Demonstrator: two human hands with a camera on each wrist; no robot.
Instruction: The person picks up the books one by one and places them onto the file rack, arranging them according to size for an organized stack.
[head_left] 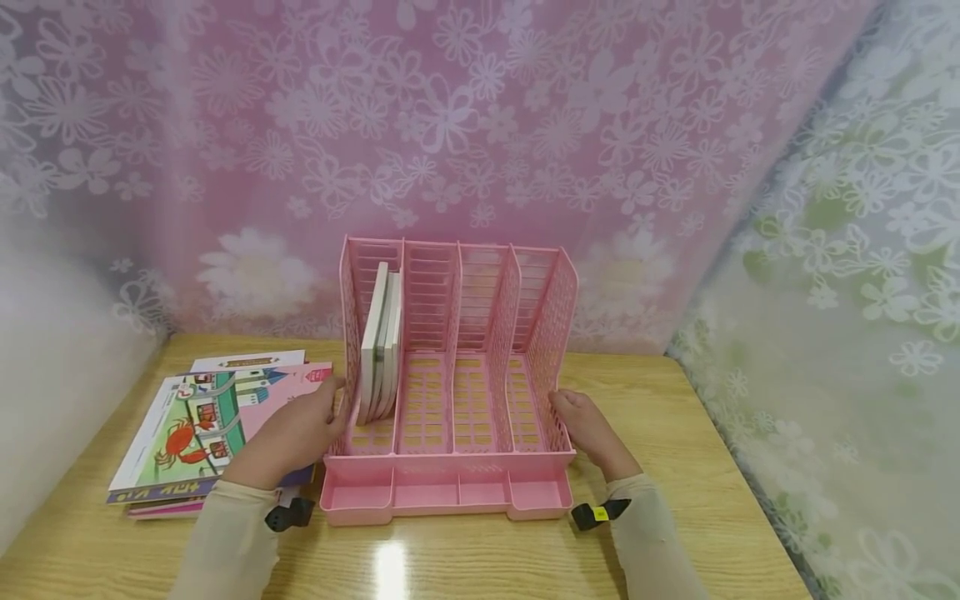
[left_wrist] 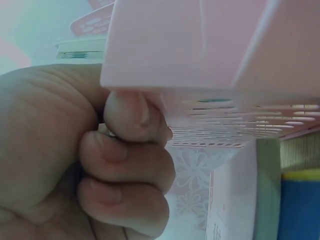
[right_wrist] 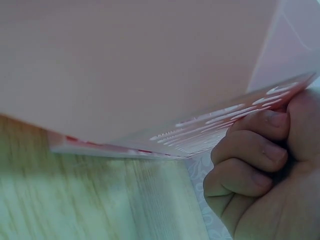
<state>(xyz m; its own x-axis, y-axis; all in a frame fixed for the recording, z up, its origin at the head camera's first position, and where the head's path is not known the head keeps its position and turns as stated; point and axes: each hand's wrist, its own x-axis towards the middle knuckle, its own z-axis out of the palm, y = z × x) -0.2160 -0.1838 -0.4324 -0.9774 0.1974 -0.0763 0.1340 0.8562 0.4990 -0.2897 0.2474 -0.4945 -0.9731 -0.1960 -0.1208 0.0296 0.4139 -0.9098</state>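
Observation:
A pink plastic desk file rack (head_left: 480, 462) with upright dividers and a front row of shallow trays stands on the table. Several thin books (head_left: 381, 342) lean upright in its leftmost slot. My left hand (head_left: 303, 425) grips the rack's left side wall, fingers curled at its edge, as the left wrist view shows. On the opposite side, my right hand (head_left: 588, 425) pinches the right side wall; its curled fingers (right_wrist: 250, 150) press against the slotted panel in the right wrist view. The other slots hold no books.
Left of the rack lies a stack of picture books (head_left: 217, 425), the top one with a red crab, close by my left forearm. The wooden table (head_left: 660, 433) meets flowered curtains (head_left: 480, 125) at the back and right.

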